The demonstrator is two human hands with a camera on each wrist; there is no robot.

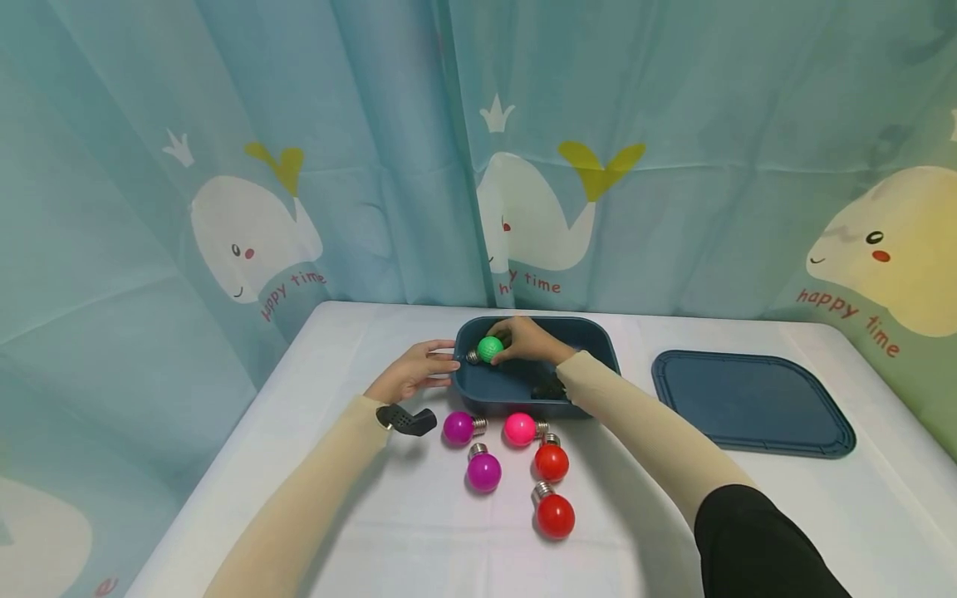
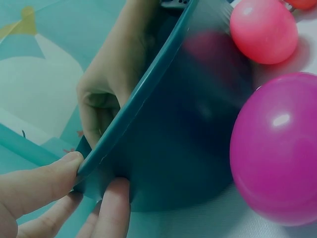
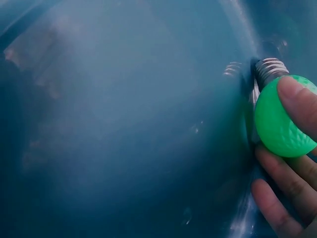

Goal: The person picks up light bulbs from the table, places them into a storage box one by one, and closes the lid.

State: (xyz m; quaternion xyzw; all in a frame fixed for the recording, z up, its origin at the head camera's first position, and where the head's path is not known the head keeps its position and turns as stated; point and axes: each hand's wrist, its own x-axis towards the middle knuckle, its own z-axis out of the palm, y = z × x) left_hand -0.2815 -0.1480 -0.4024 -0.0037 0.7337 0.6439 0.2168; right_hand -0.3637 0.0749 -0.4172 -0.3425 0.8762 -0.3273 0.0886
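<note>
A big blue curtain (image 1: pixel 396 91) with whales on it hangs at the back. In front of it is the white desk (image 1: pixel 374 531). On the desk sits a deep blue tub (image 1: pixel 482 407). A flat blue lid (image 1: pixel 748 399), or what looks like one, lies to its right, not touching it.

The left hand (image 1: pixel 411 371) is at the left end of the tub. Its fingers are spread, with tips on the rim and the outside wall. I think a light touch there is good, because a hard push could make the tub slide. The right hand (image 1: pixel 527 339) reaches inside and is pinching.

Near the front of the tub lie a red bulb (image 1: pixel 556 517), another red bulb (image 1: pixel 552 463), a pink bulb (image 1: pixel 519 429), a purple bulb (image 1: pixel 484 473) and one more purple bulb (image 1: pixel 458 428).

The bumpy green bulb (image 1: pixel 490 349) is in the tub, near its left end. It sits between the right thumb and fingers, and the left hand is just past the tub wall. A soft pinch on the round part should do, since it may be slippery. Its metal end (image 3: pixel 271 68) points at the wall, so go slowly and don't bump it. I can't tell if they touch.
</note>
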